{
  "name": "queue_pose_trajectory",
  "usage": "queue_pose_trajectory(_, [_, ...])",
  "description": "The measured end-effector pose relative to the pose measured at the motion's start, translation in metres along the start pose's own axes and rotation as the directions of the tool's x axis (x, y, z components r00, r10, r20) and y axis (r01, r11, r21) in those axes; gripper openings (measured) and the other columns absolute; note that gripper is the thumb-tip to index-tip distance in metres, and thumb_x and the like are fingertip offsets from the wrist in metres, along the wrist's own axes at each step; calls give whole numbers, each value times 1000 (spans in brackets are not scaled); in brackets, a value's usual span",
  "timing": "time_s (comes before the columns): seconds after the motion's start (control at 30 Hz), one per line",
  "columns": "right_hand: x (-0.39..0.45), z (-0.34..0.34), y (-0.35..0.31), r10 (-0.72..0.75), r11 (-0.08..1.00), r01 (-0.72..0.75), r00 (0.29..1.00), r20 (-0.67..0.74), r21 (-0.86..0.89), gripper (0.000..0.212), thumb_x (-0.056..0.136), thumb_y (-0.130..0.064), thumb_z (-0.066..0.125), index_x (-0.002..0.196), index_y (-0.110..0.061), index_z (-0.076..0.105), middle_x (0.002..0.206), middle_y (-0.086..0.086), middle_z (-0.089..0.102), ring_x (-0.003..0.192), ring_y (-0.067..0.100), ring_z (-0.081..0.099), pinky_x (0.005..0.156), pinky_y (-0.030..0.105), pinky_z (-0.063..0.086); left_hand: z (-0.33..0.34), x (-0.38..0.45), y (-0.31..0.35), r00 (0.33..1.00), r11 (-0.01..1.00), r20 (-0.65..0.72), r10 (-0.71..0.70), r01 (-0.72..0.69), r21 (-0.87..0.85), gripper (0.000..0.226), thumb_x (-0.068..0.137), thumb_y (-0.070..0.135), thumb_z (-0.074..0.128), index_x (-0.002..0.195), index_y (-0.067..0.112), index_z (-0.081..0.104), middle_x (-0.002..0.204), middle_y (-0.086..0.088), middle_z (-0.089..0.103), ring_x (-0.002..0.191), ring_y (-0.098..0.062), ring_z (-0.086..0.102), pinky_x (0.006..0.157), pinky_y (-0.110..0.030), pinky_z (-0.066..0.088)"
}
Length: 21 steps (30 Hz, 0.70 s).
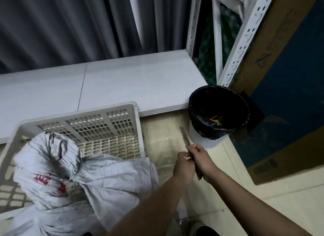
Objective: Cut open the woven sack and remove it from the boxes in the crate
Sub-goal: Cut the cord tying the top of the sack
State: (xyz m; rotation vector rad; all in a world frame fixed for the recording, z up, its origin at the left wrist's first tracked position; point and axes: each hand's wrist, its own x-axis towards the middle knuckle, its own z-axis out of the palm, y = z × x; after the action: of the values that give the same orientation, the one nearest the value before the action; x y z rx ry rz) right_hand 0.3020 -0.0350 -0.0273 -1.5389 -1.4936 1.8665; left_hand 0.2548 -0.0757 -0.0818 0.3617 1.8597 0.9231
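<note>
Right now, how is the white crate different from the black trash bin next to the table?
The crate is off-white, rectangular and perforated with slots; the trash bin is round and lined with a black bag. The crate holds the bulky woven sack, which spills over its near edge; the trash bin holds only a few small scraps at its bottom. The crate sits left of the hands, the trash bin to their right. Both are open-topped and stand beside the white table.

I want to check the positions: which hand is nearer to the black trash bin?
Right. The right hand holds the utility knife just below-left of the black trash bin; the left hand, also on the knife, is slightly farther left.
</note>
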Motion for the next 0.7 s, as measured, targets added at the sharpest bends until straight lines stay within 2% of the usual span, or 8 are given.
queue_pose_trajectory(0.1, [-3, 4, 11, 50, 998, -49, 998, 37, -28, 14, 99, -22, 43, 100, -9, 48, 74, 6, 60, 63, 16, 57, 54, 26, 43, -20, -44, 31, 990, 996, -126, 68, -60, 66, 40, 91, 14, 48, 130, 8, 42, 126, -13, 51, 109, -30, 59, 89, -35, 51])
queue_pose_trajectory(0.2, [-11, 4, 7, 66, 995, -62, 997, 47, -76, 15, 99, -22, 43, 104, -8, 40, 74, 6, 54, 61, 14, 52, 53, 25, 41, -33, -59, 47, 945, 958, -228, 234, -186, 217, 33, 92, 4, 46, 124, 11, 42, 128, -9, 40, 109, -28, 54, 90, -33, 48])
queue_pose_trajectory(0.3, [-25, 8, -6, 48, 998, -44, 995, 87, -43, 15, 96, -15, 47, 97, -10, 34, 61, 3, 43, 42, 8, 41, 38, 20, 34, -47, -73, 68, 916, 908, -209, 341, -264, 326, 27, 90, 1, 45, 114, 10, 44, 121, -9, 41, 97, -32, 58, 80, -37, 49])
queue_pose_trajectory(0.4, [-43, 14, -23, 16, 1000, -14, 995, 103, -19, 13, 94, -12, 48, 88, -11, 36, 59, 1, 36, 38, 6, 33, 35, 19, 29, -71, -89, 85, 889, 806, -126, 440, -329, 492, 26, 89, -1, 46, 113, 8, 45, 119, -11, 43, 96, -33, 59, 74, -33, 42])
queue_pose_trajectory(0.47, [-58, 18, -34, 6, 1000, -4, 993, 118, -16, 19, 91, -7, 50, 78, -13, 38, 59, 0, 34, 40, 7, 31, 36, 18, 27, -89, -103, 92, 882, 682, -17, 470, -352, 641, 26, 89, 4, 49, 114, 7, 46, 118, -13, 47, 98, -34, 58, 75, -35, 41])
queue_pose_trajectory(0.57, [-80, 23, -50, 11, 998, -1, 990, 137, -70, 24, 86, -1, 51, 70, -14, 39, 58, 1, 37, 45, 11, 30, 37, 18, 26, -114, -129, 98, 876, 347, 156, 457, -337, 875, 27, 91, 15, 52, 116, 9, 46, 117, -13, 55, 103, -33, 58, 72, -35, 36])
queue_pose_trajectory(0.63, [-94, 25, -61, 21, 996, -9, 991, 136, -87, 23, 87, -1, 49, 69, -12, 41, 58, 2, 40, 47, 12, 32, 37, 17, 26, -129, -147, 99, 871, 151, 249, 424, -339, 928, 28, 93, 19, 47, 119, 10, 45, 117, -11, 58, 106, -31, 58, 71, -34, 32])
queue_pose_trajectory(0.7, [-108, 29, -73, 22, 996, -11, 992, 121, -88, 22, 89, -2, 48, 70, -12, 41, 60, 3, 43, 48, 12, 32, 37, 16, 25, -143, -163, 93, 869, -18, 388, 308, -402, 915, 34, 93, 26, 46, 123, 12, 48, 120, -8, 60, 111, -28, 56, 76, -36, 33])
